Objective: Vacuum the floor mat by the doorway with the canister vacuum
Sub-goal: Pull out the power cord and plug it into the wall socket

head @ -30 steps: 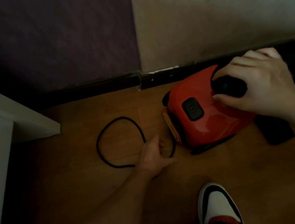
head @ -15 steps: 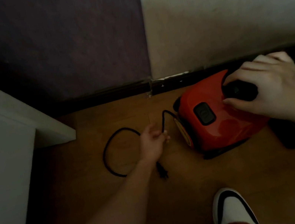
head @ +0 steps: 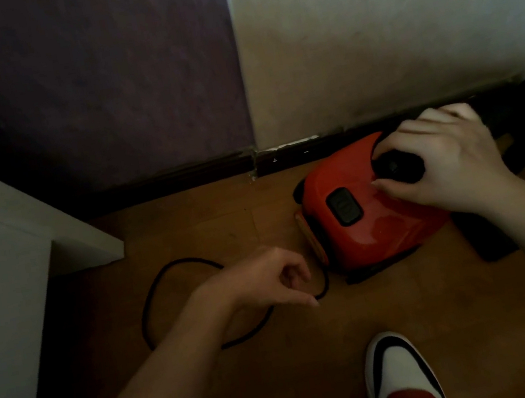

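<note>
Much of the scene is dim. The far end of the red plastic canister vacuum (head: pixel 372 218) is covered by the right hand (head: pixel 446 161), and a dark flat object (head: pixel 490 240) beside it is half hidden by that forearm, so I cannot tell what it is. The thin black power cord (head: pixel 151 300) lies in a loop on the wooden floor (head: pixel 316 363), and part of it runs under the left hand (head: pixel 267 278).

The right hand sits on top of the vacuum with its fingers curled over the black handle (head: pixel 394 166) and the thumb pressed against the red shell. The left hand is just beside the vacuum's near end, fingers curled in and thumb tip close to the cord – whether it pinches the cord cannot be told.

The vacuum stands on the floor against the dark skirting board (head: pixel 181 181), below the cream wall (head: pixel 400 36), with a black oval button (head: pixel 344 206) on its top. A purple wall panel (head: pixel 79 90) adjoins on the left, where the corner of a white cabinet (head: pixel 88 248) juts in. A white, black and red sneaker (head: pixel 402 380) is cut off at the bottom edge.
</note>
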Available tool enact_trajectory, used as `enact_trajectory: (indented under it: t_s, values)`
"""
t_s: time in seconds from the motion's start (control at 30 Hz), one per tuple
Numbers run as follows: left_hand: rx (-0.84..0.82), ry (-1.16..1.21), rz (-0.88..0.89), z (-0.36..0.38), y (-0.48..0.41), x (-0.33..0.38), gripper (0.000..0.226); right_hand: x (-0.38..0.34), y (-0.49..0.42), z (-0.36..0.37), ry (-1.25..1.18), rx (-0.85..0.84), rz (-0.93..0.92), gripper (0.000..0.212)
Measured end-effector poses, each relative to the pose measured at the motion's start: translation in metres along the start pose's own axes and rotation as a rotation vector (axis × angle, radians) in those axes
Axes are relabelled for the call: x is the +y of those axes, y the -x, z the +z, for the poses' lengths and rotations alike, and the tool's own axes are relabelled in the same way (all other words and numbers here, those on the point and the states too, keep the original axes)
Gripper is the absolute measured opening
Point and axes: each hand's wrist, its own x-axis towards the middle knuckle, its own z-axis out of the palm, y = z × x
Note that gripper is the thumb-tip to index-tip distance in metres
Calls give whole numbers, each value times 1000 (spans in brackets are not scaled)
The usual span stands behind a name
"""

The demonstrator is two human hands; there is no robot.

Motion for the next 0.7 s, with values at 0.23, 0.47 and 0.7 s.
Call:
enact_trajectory:
  t_s: [0.23,0.47,0.7]
  values:
    - [-99,79,-137,36,-23,-19,29,-2,0,0,2,1,6,45]
    - [1,495,-220,58,-43,-25,18,-2,-1,0,-2,-13,7,47]
    - [342,988,-421,60,-41,-32,18,-1,-1,0,-4,-7,1,47]
